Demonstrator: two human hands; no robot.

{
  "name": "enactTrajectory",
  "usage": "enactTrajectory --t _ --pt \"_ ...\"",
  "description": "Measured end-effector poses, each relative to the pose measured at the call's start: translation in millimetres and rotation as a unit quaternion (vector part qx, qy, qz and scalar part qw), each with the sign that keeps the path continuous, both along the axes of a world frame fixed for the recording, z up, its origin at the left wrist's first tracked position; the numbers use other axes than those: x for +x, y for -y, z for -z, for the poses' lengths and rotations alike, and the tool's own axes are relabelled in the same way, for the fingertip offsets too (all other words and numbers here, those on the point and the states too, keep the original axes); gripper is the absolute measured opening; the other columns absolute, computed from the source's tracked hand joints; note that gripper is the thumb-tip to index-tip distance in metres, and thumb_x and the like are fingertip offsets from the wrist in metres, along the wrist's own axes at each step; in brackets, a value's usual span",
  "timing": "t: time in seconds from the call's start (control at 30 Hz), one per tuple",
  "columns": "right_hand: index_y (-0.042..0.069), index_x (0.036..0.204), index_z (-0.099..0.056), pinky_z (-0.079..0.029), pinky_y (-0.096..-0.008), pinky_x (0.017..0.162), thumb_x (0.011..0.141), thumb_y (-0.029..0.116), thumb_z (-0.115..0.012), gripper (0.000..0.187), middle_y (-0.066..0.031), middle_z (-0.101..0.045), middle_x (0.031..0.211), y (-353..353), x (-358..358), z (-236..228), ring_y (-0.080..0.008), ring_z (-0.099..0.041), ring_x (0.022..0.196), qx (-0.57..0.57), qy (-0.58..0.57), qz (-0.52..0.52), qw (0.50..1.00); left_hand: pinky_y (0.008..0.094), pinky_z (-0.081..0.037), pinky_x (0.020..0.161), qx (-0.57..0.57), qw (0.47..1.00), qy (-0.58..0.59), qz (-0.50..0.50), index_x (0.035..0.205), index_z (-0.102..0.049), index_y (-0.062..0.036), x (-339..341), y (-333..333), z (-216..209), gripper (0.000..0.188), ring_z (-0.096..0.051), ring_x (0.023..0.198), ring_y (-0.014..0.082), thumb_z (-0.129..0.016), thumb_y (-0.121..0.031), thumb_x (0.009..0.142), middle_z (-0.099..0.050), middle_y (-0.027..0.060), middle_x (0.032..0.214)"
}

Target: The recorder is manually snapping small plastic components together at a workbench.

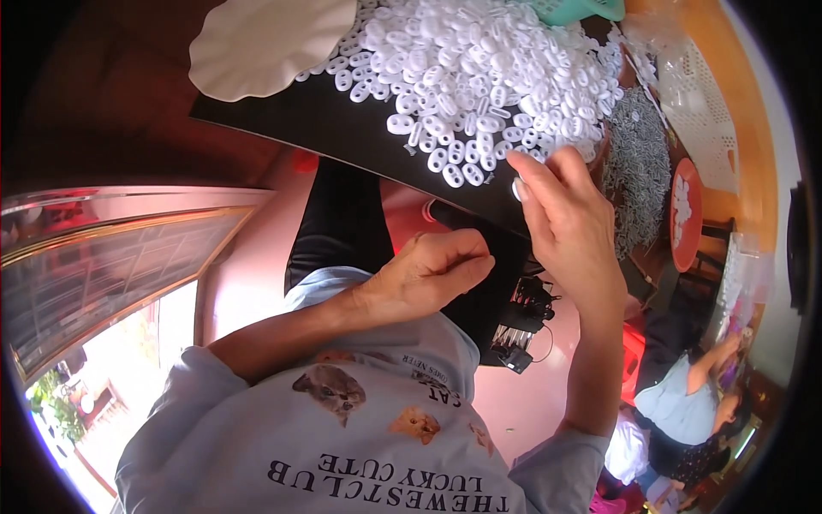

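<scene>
My left hand (445, 267) is curled closed in front of my shirt, below the table edge. Its thumb presses against the bent forefinger, and whatever lies inside is hidden. My right hand (561, 201) hovers at the table's front edge, its fingers bent toward the thumb. At the thumb tip shows a small white patch; I cannot tell whether it is a plastic piece or the nail. Just beyond its fingertips spreads a large heap of white oval plastic pieces (479, 64), each with two holes. Some lie loose along the near side of the dark tabletop (291, 120).
A cream wavy-rimmed tray (248, 51) lies at the far left, and a mint-green basket (582, 8) at the back. To the right are a pile of small grey metal parts (635, 163) and a red dish (685, 236) with white pieces. Other people (685, 398) sit farther right.
</scene>
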State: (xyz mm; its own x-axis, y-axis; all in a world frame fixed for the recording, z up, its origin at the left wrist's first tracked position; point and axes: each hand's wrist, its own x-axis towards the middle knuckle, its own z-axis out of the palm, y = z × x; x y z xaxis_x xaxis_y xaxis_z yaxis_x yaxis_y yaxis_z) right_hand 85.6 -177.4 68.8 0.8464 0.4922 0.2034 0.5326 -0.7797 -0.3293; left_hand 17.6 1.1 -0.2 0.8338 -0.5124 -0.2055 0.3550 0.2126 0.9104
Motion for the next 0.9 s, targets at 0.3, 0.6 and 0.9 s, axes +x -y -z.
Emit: enactTrajectory --t 0.3,0.6,0.9 --pt "0.011 0.11 -0.065 -0.047 -0.0388 0.057 0.08 0.006 -0.066 0.03 -0.0072 -0.05 0.084 -4.6 3.1 4.0 -0.0256 -0.058 0.07 -0.044 0.03 -0.029 0.998 0.0269 -0.036 0.052 -0.013 0.999 0.013 -0.045 0.086 -0.054 0.0004 1.3 -2.6 11.4 0.018 -0.042 0.061 0.0054 -0.055 -0.014 0.097 -0.046 0.0004 0.063" --pt "0.009 0.113 -0.063 -0.049 -0.0418 0.065 0.084 0.007 -0.062 0.029 -0.0096 -0.052 0.09 -3.7 20.1 7.0 -0.0288 -0.061 0.08 -0.121 0.064 0.032 0.99 0.021 -0.042 0.062 -0.006 1.0 -0.011 0.02 0.09 -0.054 -0.0009 6.6 -9.9 8.0 0.016 -0.049 0.069 0.0058 -0.052 -0.013 0.1 -0.05 -0.0007 0.079" --pt "0.007 0.114 -0.063 -0.048 -0.0396 0.071 0.09 0.004 -0.055 0.026 -0.0123 -0.054 0.095 6.4 21.9 -0.1 -0.0321 -0.059 0.08 -0.123 0.032 0.067 0.99 0.0206 -0.042 0.062 -0.01 1.0 -0.003 0.014 0.089 -0.054 -0.0016 5.1 -9.7 11.8 0.016 -0.049 0.069 0.0052 -0.052 -0.013 0.1 -0.049 -0.0012 0.078"
